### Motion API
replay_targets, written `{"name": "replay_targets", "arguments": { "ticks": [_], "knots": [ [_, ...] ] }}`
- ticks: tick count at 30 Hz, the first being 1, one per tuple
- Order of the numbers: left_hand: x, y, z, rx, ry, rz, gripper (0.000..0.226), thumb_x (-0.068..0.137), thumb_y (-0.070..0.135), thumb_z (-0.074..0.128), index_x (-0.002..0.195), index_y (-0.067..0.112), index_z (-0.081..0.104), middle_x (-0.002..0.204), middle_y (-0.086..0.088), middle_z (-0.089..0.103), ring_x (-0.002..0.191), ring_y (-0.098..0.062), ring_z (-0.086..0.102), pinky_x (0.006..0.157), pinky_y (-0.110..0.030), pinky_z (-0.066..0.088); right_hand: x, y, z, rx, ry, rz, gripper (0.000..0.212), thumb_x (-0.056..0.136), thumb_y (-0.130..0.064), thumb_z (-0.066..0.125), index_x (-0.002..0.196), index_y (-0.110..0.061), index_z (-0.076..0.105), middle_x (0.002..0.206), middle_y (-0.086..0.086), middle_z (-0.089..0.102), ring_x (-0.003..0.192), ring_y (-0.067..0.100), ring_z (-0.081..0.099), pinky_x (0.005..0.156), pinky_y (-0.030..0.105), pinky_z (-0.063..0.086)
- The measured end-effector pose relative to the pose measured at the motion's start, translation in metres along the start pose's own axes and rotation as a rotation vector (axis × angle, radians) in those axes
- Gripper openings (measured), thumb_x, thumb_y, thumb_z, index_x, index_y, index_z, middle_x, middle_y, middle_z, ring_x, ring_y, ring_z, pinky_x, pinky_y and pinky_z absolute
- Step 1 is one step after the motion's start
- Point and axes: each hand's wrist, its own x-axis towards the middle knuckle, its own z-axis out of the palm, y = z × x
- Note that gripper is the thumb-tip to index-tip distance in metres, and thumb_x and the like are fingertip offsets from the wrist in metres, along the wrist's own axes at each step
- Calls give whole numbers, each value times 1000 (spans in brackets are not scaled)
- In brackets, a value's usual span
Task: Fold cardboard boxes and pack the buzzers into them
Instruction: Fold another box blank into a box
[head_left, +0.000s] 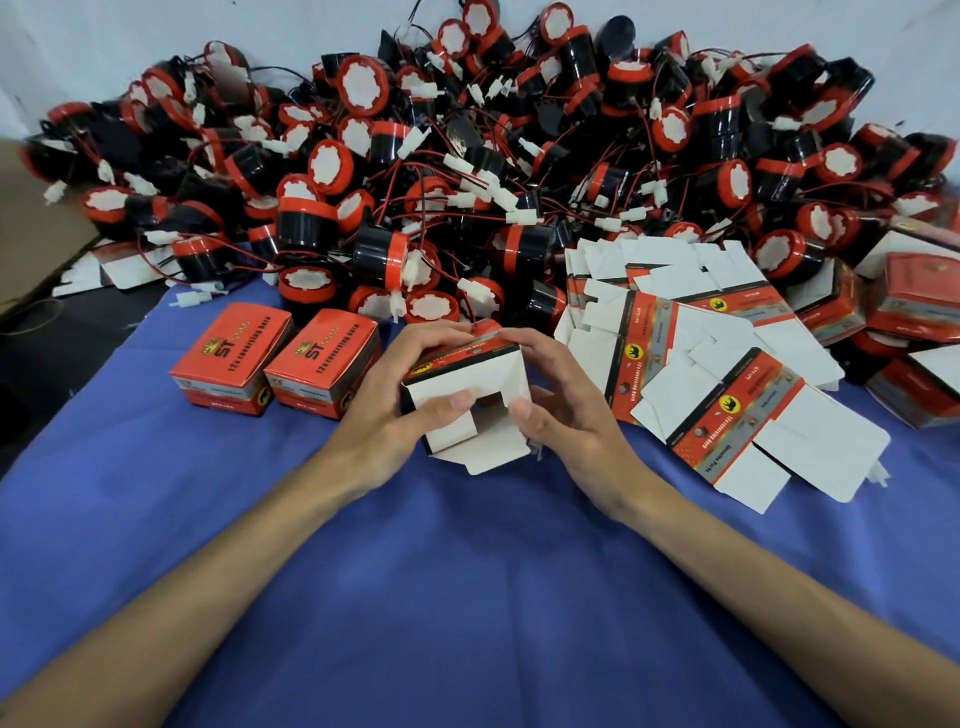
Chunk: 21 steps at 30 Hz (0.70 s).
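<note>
Fingers (457, 402) of both hands curl round the half-folded box (483, 370); the left hand (387, 384) grips its left side with the thumb pressed on a white end flap; the right hand (563, 402) grips its right side with the thumb on the opposite flap; neither hand holds anything else. The box's open end is turned toward the person, with the side flaps partly folded in and the long tuck flap (485, 457) hanging loose beneath, at or just above the blue surface (467, 571); whether a buzzer is already inside I cannot tell. The step in hand looks like closing one end, so the carton is being formed and is probably not yet packed. Next the thumbs would need to press the side flaps flat, then bend the tuck flap up and slide it in. Just left of the box stand two closed boxes (228, 353); to its right lie fanned flat blanks (701, 374); beyond it rises the pile of buzzers (467, 156), from which one would then be picked.
</note>
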Motion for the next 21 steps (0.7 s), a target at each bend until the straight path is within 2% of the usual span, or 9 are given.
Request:
{"name": "replay_targets", "arguments": {
  "ticks": [2,4,6,9,11,14,16,19,21],
  "knots": [
    [0,0,0,48,-12,17,45,78,39,62,119,23,53,132,2,52,123,-9,51,98,-22,42,-2,-2,1,-24,12,-7,57,83,-49,66,129,-26,44,132,4,51,81,1,60,63,12,45],
    [0,-1,0,86,-22,34,45,79,40,61,119,23,53,133,1,51,125,-11,50,99,-23,42,-1,-3,1,-18,29,11,45,88,-34,66,126,-24,44,129,3,52,75,-1,60,60,12,45],
    [0,-1,0,117,-23,46,45,80,40,61,120,23,52,133,1,50,125,-11,49,100,-25,43,-1,-2,1,-3,42,25,35,92,-17,56,124,-23,44,123,-4,55,67,0,59,56,11,45],
    [-1,-1,0,150,-12,67,48,79,41,63,122,23,51,132,2,50,125,-12,49,101,-28,44,-2,-4,1,-9,56,26,35,92,-14,53,124,-25,45,115,-18,60,63,0,59,54,12,44],
    [-1,-1,0,167,-12,75,60,73,42,70,125,23,47,132,2,49,124,-12,50,100,-27,45,-1,-3,1,-26,66,30,35,93,-13,53,124,-25,45,113,-23,60,64,-1,59,54,12,44],
    [-3,-1,3,247,-48,106,93,59,43,84,136,20,38,135,0,40,126,-12,46,102,-21,41,0,-1,2,-57,106,43,37,89,-17,60,122,-24,48,110,-22,61,81,0,63,67,16,50],
    [-3,-3,6,331,-73,157,103,55,39,89,139,19,33,138,2,35,129,-10,41,103,-16,37,1,1,2,-80,116,48,39,85,-18,64,120,-25,49,106,-23,62,94,1,63,78,20,52],
    [-2,-5,6,353,-45,169,97,59,35,87,139,20,35,138,4,34,130,-9,39,103,-14,37,0,1,3,-127,106,36,39,84,-19,66,119,-29,51,108,-21,62,99,2,62,81,20,51],
    [-1,-5,5,353,-23,186,82,68,33,83,136,16,41,138,0,37,129,-12,41,101,-15,37,0,0,3,-134,99,23,39,86,-21,64,122,-31,53,120,-10,61,108,7,61,86,27,52]
  ]
}}
